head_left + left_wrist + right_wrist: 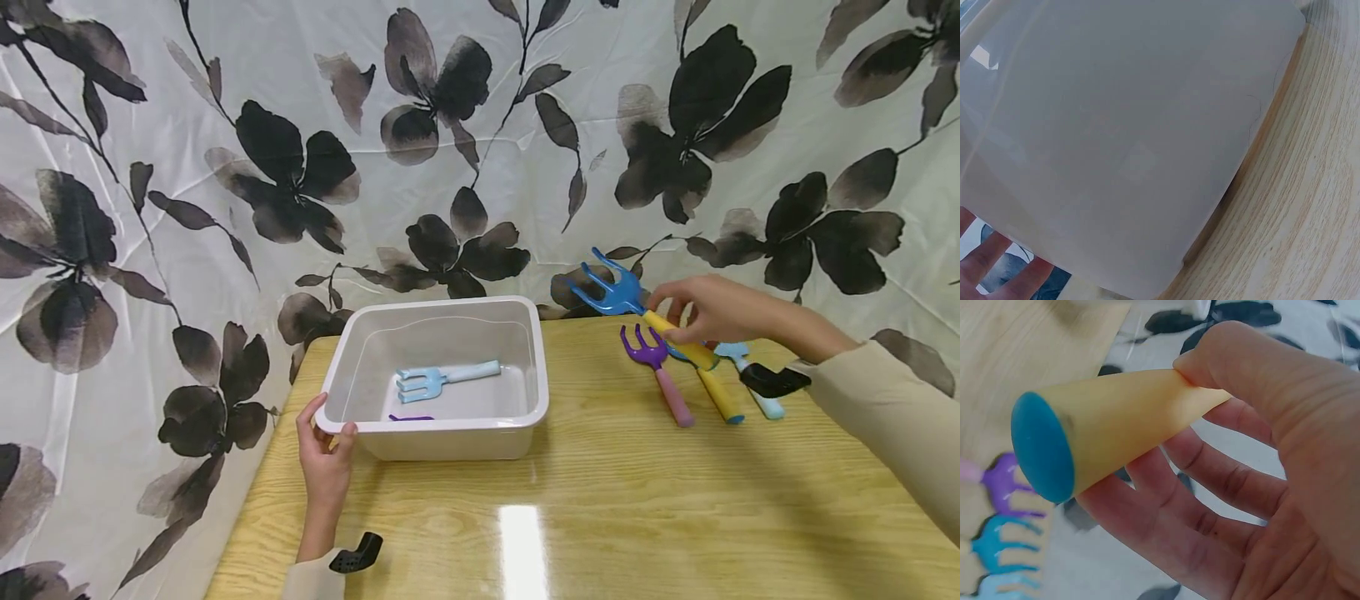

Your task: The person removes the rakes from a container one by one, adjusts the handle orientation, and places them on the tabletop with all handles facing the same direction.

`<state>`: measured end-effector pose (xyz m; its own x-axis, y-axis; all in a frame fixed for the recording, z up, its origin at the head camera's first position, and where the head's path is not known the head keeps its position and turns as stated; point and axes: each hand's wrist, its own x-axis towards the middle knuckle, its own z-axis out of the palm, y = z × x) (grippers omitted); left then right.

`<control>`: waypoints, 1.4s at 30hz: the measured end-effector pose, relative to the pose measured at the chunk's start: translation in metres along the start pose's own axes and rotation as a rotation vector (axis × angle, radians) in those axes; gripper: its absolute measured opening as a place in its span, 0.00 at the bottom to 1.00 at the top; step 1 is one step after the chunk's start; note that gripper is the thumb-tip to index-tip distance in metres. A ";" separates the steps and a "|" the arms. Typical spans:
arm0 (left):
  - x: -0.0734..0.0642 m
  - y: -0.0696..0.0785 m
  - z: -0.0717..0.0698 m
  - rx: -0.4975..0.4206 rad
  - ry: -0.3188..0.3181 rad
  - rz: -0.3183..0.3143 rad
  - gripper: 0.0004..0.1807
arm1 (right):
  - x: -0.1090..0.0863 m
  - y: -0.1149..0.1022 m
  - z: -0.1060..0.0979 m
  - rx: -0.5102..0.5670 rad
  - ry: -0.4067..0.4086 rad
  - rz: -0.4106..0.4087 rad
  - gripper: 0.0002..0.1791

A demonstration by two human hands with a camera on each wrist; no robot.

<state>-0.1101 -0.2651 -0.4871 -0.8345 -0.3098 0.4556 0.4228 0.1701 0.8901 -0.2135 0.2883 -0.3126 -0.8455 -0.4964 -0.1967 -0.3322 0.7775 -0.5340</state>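
Observation:
My right hand (720,310) holds a blue hand rake with a yellow handle (622,293) above the table, its tines pointing left. In the right wrist view, thumb and fingers pinch the yellow handle (1116,422), whose blue end cap faces the camera. At the front left corner of a white plastic basin (450,444), my left hand (326,467) grips the rim. A light blue hand rake (424,383) lies inside the basin. A thin strip of something purple (411,417) shows there too, mostly hidden by the front wall.
Below my right hand lie a purple rake with a pink handle (675,402), a blue rake with a yellow handle (722,398) and a light blue rake (768,405). They rest on the wooden table (637,508). A floral curtain (555,167) hangs behind the table's back edge.

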 end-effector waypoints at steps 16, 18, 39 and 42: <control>0.000 0.004 0.000 -0.001 0.011 -0.044 0.33 | -0.099 0.092 0.042 0.050 0.140 0.149 0.27; 0.000 0.002 0.000 -0.004 0.009 -0.040 0.33 | -0.109 0.100 0.051 0.054 0.144 0.165 0.27; -0.005 -0.007 0.000 -0.010 0.022 -0.038 0.35 | -0.183 0.158 0.141 0.370 0.049 0.422 0.30; -0.006 -0.009 0.000 -0.027 0.022 -0.032 0.35 | -0.188 0.162 0.146 0.370 0.028 0.460 0.31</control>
<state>-0.1088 -0.2647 -0.4976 -0.8398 -0.3357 0.4267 0.4056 0.1347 0.9041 -0.0474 0.4511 -0.4828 -0.8807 -0.1257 -0.4566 0.2347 0.7215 -0.6514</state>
